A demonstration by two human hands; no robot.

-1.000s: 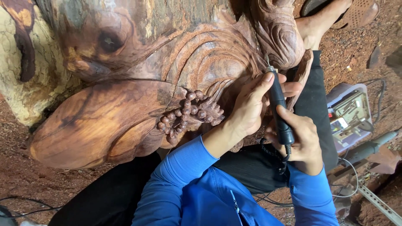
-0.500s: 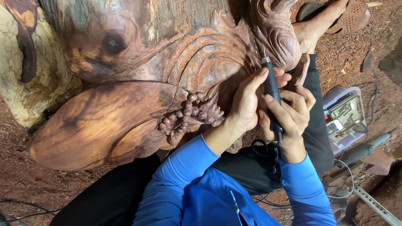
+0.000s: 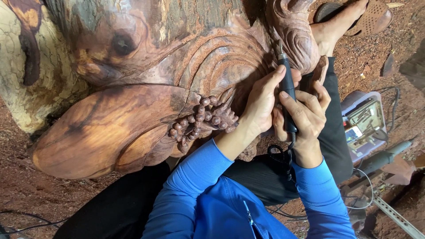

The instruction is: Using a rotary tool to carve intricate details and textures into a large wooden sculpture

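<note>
A large reddish-brown wood carving (image 3: 133,110) with curved grooves and a cluster of carved beads (image 3: 203,117) fills the upper left. Both my hands hold a slim black rotary carving tool (image 3: 287,88) upright, its tip against the grooved wood near the top centre. My left hand (image 3: 261,104) steadies the tool's upper body with thumb and fingers. My right hand (image 3: 303,117) wraps its lower part, where a coiled black cord (image 3: 279,157) leaves it. Blue sleeves cover both forearms.
A small clear box of tool bits (image 3: 365,121) lies on the red earth at right. A grey power tool (image 3: 385,157) and a metal bar (image 3: 394,217) lie below it. A sandalled foot (image 3: 354,17) rests at top right. Thin cables cross the ground at bottom left.
The tool has moved upward along the carving, and my right hand slid up to join my left hand around it. The view has shifted slightly.
</note>
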